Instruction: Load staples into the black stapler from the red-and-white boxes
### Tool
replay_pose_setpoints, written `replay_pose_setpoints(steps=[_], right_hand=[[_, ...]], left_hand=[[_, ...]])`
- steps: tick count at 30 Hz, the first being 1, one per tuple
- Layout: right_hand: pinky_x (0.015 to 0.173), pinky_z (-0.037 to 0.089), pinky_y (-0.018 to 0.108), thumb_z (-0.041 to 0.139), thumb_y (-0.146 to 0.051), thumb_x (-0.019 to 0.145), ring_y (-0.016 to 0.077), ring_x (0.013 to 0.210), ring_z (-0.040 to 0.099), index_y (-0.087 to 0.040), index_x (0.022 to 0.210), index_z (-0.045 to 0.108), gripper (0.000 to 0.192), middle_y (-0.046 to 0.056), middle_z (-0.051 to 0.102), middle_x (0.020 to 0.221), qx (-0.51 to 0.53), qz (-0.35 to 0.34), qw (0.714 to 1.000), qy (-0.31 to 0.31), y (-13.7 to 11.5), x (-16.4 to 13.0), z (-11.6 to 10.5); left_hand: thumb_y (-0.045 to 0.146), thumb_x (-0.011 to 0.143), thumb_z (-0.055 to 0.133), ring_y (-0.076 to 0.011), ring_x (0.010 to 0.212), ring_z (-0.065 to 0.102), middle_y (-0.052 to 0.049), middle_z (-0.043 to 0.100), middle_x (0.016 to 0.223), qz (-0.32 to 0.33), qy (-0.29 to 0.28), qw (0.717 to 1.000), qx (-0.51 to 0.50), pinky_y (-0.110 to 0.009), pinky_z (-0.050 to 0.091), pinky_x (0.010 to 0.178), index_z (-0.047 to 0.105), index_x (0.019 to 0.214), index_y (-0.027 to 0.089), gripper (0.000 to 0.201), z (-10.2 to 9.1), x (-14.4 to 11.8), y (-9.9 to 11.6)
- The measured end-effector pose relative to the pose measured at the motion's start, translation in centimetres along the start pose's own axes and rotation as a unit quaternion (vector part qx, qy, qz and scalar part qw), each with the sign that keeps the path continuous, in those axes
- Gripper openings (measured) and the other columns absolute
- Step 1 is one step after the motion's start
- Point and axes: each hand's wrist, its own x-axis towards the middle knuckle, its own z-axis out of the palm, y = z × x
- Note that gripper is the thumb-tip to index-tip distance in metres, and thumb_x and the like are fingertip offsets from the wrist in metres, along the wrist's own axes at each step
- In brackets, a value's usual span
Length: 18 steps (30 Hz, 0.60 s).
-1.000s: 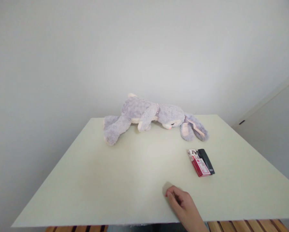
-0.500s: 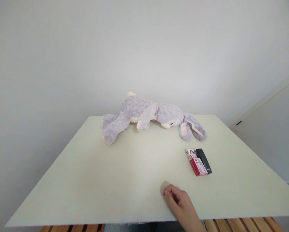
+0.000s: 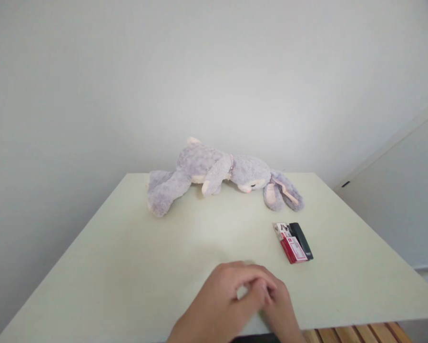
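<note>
Near the front of the table, my left hand (image 3: 217, 297) reaches across to my right hand (image 3: 280, 297). Its fingers curl over the fingers of the right, with the thumb bent in beneath them. Most of the right hand's fingers are hidden behind the left, so whether anything is in them does not show. Just beyond and to the right lies a small pack with a red-and-white box (image 3: 294, 250) and a black piece that looks like a stapler (image 3: 301, 239). Neither hand touches the pack.
A grey plush rabbit (image 3: 199, 162) lies on its side along the back of the pale table (image 3: 121, 267), legs to the left and long ears to the right. Behind it rises a white wall (image 3: 214, 76). Wooden slats (image 3: 357, 333) show below the front edge.
My left hand has come in from below and laid itself over my right hand, which was alone and loosely curled on the table. Rabbit and pack rest where they were; the view shifted slightly.
</note>
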Motion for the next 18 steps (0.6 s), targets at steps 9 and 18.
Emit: replay_pose_setpoints(steps=[9,18], right_hand=[[0.125,0.022,0.061,0.045,-0.039,0.104,0.0295,0.155,0.029,-0.038,0.161,0.031,0.059,0.000,0.038,0.165,-0.312,-0.145,0.939,-0.024,0.8,3.1,1.4],[0.126,0.018,0.060,0.044,-0.040,0.104,0.0305,0.157,0.021,-0.037,0.165,0.011,0.069,-0.002,0.023,0.169,-0.386,-0.150,0.909,-0.046,0.3,2.9,2.0]], left_hand=[[0.035,0.099,0.050,-0.0256,0.153,0.034,-0.005,0.037,0.166,0.061,0.148,0.862,0.481,-0.043,0.038,0.120,0.030,0.162,0.024,0.067,2.4,-3.3,-16.2],[0.036,0.090,0.052,-0.0269,0.151,0.036,-0.004,0.046,0.161,0.094,0.186,0.821,0.532,-0.045,0.039,0.117,0.034,0.161,0.023,0.074,3.5,-2.6,-18.7]])
